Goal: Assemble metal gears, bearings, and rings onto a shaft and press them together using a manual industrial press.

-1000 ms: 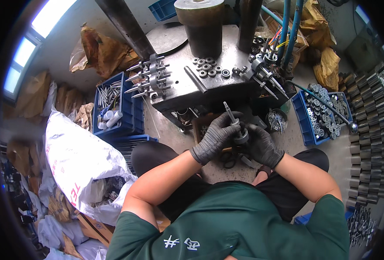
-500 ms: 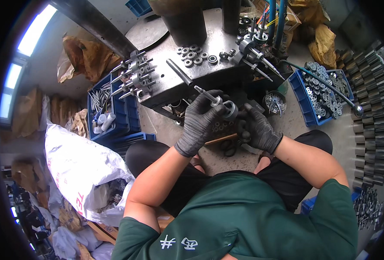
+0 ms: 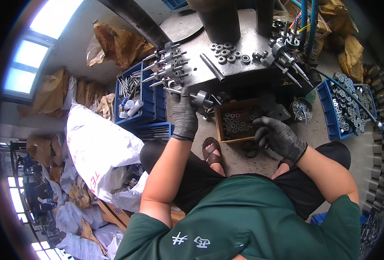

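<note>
My gloved left hand [image 3: 184, 117] is closed around a metal shaft with a thick grey cylinder [image 3: 203, 98] on it, at the near left corner of the steel bench [image 3: 239, 48]. Right beside that hand, a row of similar shafts with grey cylinders [image 3: 169, 68] lies on the bench's left end. My gloved right hand [image 3: 283, 138] hangs in front of the bench with its fingers apart and loosely bent, nothing in them. Beyond its fingertips is a wooden box [image 3: 219, 125] of small ring bearings [image 3: 239, 122].
On the bench lie a steel rod [image 3: 212, 67], several bearings [image 3: 228, 53] and more shafts [image 3: 287, 60]. Blue crates stand left [image 3: 133, 120] and right [image 3: 330, 116], the right one full of metal discs. A white sack [image 3: 98, 149] slumps at my left. Stacked metal cylinders line the right side.
The left hand has carried the shaft leftward, away from the right hand, to the shaft row. My right hand has drawn apart, empty. The whole view has shifted, showing more of the wooden box.
</note>
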`<move>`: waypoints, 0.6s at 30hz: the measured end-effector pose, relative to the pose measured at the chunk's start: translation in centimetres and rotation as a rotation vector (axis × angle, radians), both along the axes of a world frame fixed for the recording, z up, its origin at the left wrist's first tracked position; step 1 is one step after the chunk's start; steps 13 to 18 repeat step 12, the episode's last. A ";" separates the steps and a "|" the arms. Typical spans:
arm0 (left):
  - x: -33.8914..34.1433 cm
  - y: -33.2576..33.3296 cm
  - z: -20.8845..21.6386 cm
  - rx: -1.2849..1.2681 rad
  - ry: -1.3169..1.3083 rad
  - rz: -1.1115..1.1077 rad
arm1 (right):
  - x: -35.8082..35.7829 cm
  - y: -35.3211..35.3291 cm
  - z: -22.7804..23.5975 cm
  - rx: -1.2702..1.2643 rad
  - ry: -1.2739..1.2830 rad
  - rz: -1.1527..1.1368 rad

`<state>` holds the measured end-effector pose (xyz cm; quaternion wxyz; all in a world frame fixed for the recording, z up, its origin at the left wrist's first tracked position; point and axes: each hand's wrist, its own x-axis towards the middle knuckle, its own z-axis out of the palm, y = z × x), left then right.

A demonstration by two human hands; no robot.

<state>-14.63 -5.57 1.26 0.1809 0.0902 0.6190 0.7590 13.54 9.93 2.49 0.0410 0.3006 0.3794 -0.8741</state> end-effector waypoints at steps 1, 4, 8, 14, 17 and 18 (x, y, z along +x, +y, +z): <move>-0.8 0.0 0.4 0.025 -0.095 0.074 | 0.0 0.0 0.1 0.019 -0.003 0.020; -4.6 -1.4 -0.3 0.083 -0.321 0.193 | -0.2 -0.3 0.4 0.024 -0.010 0.028; -8.0 -1.8 -1.4 0.125 -0.439 0.300 | -0.4 -0.3 0.1 0.069 -0.001 0.050; -8.3 -0.7 -1.4 0.068 -0.504 0.333 | -0.1 -0.1 -0.5 0.081 -0.021 0.061; -8.3 -0.7 -1.4 0.068 -0.504 0.333 | -0.1 -0.1 -0.5 0.081 -0.021 0.061; -8.3 -0.7 -1.4 0.068 -0.504 0.333 | -0.1 -0.1 -0.5 0.081 -0.021 0.061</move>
